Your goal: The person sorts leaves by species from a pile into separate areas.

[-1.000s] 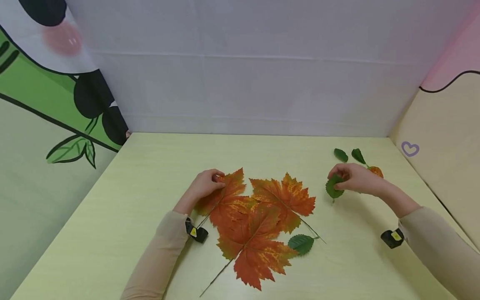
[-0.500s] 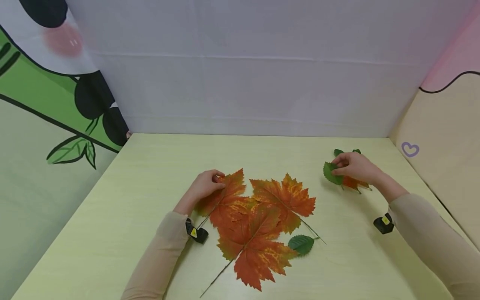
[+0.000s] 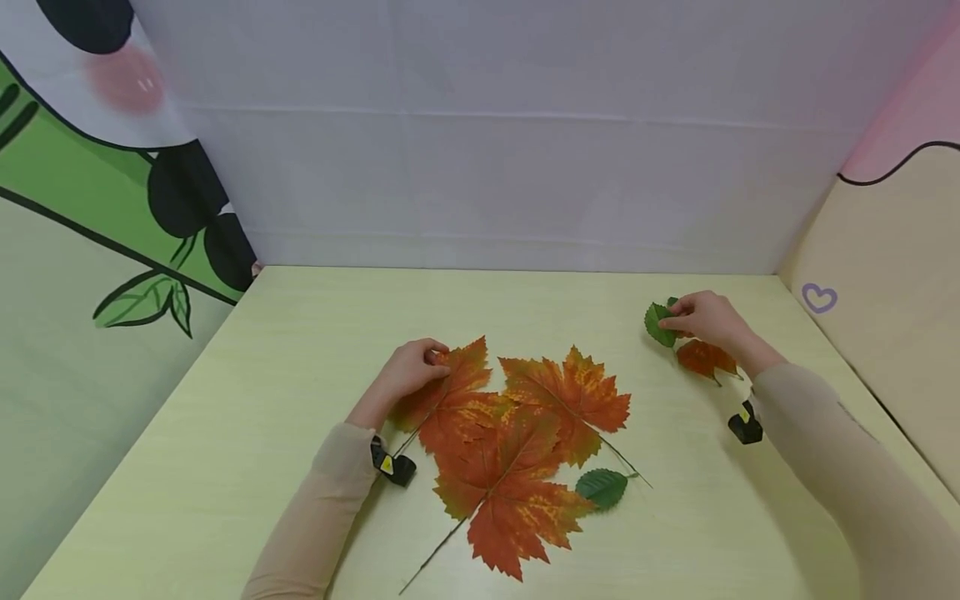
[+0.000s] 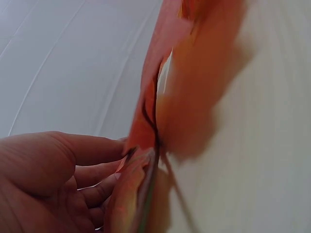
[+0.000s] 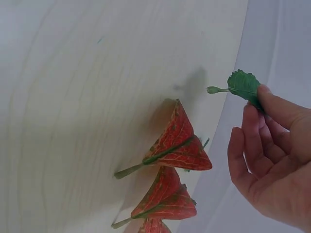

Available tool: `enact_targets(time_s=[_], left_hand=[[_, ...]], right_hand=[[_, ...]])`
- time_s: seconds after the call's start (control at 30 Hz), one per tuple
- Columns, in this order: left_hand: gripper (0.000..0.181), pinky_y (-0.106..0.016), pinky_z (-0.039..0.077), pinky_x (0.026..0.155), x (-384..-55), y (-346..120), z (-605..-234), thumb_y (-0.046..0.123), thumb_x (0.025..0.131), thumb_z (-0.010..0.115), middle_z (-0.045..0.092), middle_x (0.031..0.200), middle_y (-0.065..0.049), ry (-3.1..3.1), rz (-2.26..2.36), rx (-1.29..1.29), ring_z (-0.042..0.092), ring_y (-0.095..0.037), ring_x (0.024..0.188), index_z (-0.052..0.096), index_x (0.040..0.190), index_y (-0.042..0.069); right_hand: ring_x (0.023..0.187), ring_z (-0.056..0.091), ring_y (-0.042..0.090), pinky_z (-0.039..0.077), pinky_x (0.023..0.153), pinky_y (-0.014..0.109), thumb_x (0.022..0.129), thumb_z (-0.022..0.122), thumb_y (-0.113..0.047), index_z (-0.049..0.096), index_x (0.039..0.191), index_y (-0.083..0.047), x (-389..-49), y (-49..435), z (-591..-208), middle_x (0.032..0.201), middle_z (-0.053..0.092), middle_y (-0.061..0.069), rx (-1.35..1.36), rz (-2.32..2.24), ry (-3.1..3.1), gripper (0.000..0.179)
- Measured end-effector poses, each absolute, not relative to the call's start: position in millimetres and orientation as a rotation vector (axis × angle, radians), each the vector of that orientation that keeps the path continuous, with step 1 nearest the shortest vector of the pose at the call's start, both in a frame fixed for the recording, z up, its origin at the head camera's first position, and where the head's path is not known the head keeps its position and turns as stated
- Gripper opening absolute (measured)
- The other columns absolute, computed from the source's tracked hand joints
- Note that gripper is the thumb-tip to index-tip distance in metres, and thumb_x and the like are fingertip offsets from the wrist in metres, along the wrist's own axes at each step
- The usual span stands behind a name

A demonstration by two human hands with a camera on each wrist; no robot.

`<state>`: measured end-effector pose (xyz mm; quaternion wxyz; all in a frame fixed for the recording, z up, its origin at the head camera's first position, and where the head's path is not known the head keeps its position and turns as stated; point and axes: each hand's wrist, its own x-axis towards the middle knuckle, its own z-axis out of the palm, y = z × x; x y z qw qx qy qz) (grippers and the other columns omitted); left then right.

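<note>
Three large orange maple leaves, one on the left (image 3: 457, 412), one on the right (image 3: 573, 400) and one in front (image 3: 517, 492), overlap mid-table. My left hand (image 3: 408, 368) pinches the outer edge of the left one; in the left wrist view its thumb (image 4: 92, 148) meets the leaf's edge. At the far right, my right hand (image 3: 708, 321) pinches a small green leaf (image 3: 658, 325) between thumb and fingertips. The right wrist view shows this green leaf (image 5: 244, 85) held above the table, its short stem pointing away from the hand.
Small orange-red leaves (image 3: 703, 358) lie beneath the right hand, several showing in the right wrist view. Another green leaf (image 3: 602, 490) lies by the front maple leaf. A pale wall (image 3: 517, 192) rises behind the table, with printed panels at both sides.
My right hand has moved away from me, carrying the green leaf toward the table's back right. The small orange-red leaves have come into view below it. My left hand has stayed put.
</note>
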<state>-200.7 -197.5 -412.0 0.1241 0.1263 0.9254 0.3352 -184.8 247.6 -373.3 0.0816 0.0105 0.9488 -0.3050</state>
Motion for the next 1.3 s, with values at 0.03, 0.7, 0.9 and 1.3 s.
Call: enact_targets(time_s=[0.03, 0.7, 0.9, 1.3], left_hand=[[0.036, -0.032, 0.045, 0.07, -200.6, -197.4, -411.8, 0.016, 0.085, 0.063, 0.06, 0.094, -0.01, 2.698, 0.977, 0.366, 0.054, -0.02, 0.078, 0.057, 0.119, 0.005], [0.036, -0.032, 0.045, 0.07, -202.4, -198.3, -413.9, 0.017, 0.085, 0.063, 0.06, 0.094, -0.01, 2.698, 0.978, 0.371, 0.054, -0.02, 0.078, 0.057, 0.119, 0.005], [0.036, -0.032, 0.045, 0.07, -202.3, -197.7, -412.5, 0.016, 0.085, 0.063, 0.061, 0.093, -0.01, 2.7, 0.977, 0.376, 0.054, -0.02, 0.077, 0.058, 0.119, 0.006], [0.034, -0.033, 0.045, 0.071, -204.3, -199.9, -415.0, 0.017, 0.085, 0.063, 0.06, 0.092, -0.01, 2.683, 1.003, 0.382, 0.055, -0.021, 0.079, 0.058, 0.117, 0.005]], right_hand=[[0.083, 0.061, 0.03, 0.049, 0.068, 0.033, 0.085, 0.063, -0.03, 0.057, 0.102, 0.004, -186.6, 248.2, -374.0, 0.093, 0.064, 0.016, 0.045, -0.904, 2.845, 0.038], [0.078, 0.056, 0.026, 0.043, 0.068, 0.036, 0.087, 0.061, -0.028, 0.063, 0.1, 0.004, -214.0, 242.9, -388.0, 0.098, 0.062, 0.02, 0.147, -0.769, 2.945, 0.034], [0.087, 0.052, 0.033, 0.044, 0.075, 0.043, 0.088, 0.058, -0.027, 0.061, 0.106, 0.007, -216.3, 242.2, -391.6, 0.107, 0.059, 0.026, 0.188, -0.733, 2.953, 0.039], [0.098, 0.051, 0.042, 0.045, 0.072, 0.045, 0.088, 0.059, -0.029, 0.059, 0.107, 0.006, -221.4, 244.5, -397.6, 0.111, 0.057, 0.026, 0.33, -0.611, 3.015, 0.04]])
